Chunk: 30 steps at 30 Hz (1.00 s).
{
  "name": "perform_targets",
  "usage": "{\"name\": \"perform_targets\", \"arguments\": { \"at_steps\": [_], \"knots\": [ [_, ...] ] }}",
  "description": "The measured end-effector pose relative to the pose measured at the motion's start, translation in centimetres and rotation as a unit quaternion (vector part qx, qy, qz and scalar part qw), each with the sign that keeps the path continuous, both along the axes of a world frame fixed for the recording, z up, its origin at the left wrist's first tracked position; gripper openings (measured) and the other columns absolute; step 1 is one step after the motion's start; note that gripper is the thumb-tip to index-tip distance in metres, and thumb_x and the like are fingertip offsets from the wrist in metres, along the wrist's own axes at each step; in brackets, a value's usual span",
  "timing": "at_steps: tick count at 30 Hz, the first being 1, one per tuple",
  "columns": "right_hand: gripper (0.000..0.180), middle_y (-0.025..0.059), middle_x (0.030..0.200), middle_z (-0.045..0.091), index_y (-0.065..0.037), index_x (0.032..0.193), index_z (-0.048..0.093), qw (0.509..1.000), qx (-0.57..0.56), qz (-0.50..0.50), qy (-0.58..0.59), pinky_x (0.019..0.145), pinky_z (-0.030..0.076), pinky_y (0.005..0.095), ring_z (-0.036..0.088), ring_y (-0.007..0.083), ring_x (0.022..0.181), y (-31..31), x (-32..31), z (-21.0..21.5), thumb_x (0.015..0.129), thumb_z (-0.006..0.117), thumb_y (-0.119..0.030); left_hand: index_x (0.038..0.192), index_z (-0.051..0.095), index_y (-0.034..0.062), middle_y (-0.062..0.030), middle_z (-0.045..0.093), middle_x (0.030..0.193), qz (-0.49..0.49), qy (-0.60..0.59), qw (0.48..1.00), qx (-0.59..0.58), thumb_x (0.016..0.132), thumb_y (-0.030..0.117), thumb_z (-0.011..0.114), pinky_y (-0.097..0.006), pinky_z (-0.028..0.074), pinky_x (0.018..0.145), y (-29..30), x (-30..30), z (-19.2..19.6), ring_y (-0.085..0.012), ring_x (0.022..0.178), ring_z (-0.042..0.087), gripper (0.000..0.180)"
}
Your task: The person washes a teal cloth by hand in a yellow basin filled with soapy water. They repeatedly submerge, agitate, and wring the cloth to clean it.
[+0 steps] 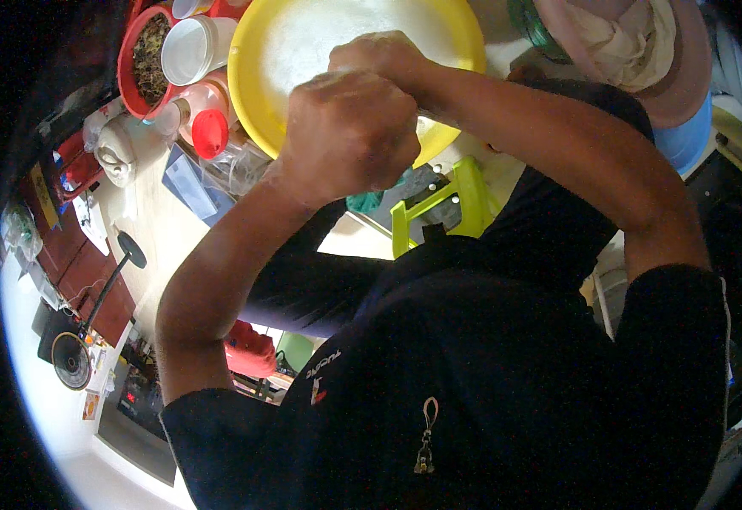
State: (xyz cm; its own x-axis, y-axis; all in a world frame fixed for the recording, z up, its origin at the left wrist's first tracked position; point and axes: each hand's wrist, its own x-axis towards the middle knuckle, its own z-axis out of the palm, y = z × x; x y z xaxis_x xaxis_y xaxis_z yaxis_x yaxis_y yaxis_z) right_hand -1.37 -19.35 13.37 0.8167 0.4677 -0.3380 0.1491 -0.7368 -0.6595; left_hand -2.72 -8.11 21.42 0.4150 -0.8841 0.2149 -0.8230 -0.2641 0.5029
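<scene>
Over a yellow basin (247, 93), my two wet fists are close together. My left hand (349, 136) is nearer to me, closed, with its back toward the view. Just beyond it is my right hand (378, 58), also curled closed. Whatever the fingers hold, if anything, is hidden behind the knuckles. White suds (303, 38) cover the water inside the basin. Both bare forearms reach in from the sides, the left one crossing the basin's near rim.
A pink tub (690, 76) with a cream cloth (634, 47) stands at the far right, above a blue basin (685, 136). A lime-green plastic stool (473, 195) is between my legs. At left are plastic jars (188, 51) and a red bowl (128, 85) of dry brown bits.
</scene>
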Motion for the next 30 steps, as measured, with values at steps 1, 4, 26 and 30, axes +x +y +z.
{"name": "perform_targets", "arguments": {
  "at_steps": [1,4,26,30],
  "knots": [
    [0.027,0.0137,0.087,0.066,-0.011,0.084,0.064,0.998,0.034,-0.023,-0.038,0.076,0.048,0.0417,0.064,0.0276,0.087,0.0,-0.1,-0.2,0.071,0.06,-0.034,0.063,0.054,0.0077,-0.0066,0.054,0.062,0.014,0.011,1.0,0.0,0.059,0.008,0.06,-0.035,0.046,0.051,0.0,0.3,0.4,-0.0237,0.059,0.057,0.008],
    [0.024,0.0135,0.086,0.066,-0.009,0.079,0.066,0.992,0.06,-0.058,-0.09,0.075,0.049,0.0394,0.064,0.0278,0.085,-0.4,0.4,-0.2,0.07,0.062,-0.031,0.065,0.056,0.0052,-0.0089,0.056,0.065,0.154,0.111,0.98,-0.054,0.066,0.012,0.06,-0.032,0.047,0.056,1.1,1.6,1.3,-0.0198,0.061,0.058,0.008],
    [0.021,0.0068,0.086,0.062,-0.002,0.09,0.057,0.791,0.511,-0.334,-0.035,0.074,0.046,0.0257,0.058,0.0125,0.08,2.2,-0.6,5.6,0.075,0.065,-0.015,0.117,0.05,0.0041,-0.0141,0.056,0.114,0.432,0.56,0.423,-0.567,0.086,0.049,0.045,-0.044,0.042,0.093,6.0,0.7,-5.4,-0.0295,0.104,0.055,0.055],
    [0.02,0.005,0.079,0.059,-0.002,0.085,0.058,0.601,0.637,-0.46,0.149,0.073,0.044,0.0273,0.055,0.0152,0.072,3.1,-1.3,5.8,0.073,0.063,-0.017,0.103,0.051,0.0012,-0.015,0.059,0.095,0.448,0.444,0.519,-0.577,0.082,0.025,0.051,-0.04,0.05,0.08,6.2,2.3,-3.4,-0.0285,0.088,0.06,0.032]
  ]
}}
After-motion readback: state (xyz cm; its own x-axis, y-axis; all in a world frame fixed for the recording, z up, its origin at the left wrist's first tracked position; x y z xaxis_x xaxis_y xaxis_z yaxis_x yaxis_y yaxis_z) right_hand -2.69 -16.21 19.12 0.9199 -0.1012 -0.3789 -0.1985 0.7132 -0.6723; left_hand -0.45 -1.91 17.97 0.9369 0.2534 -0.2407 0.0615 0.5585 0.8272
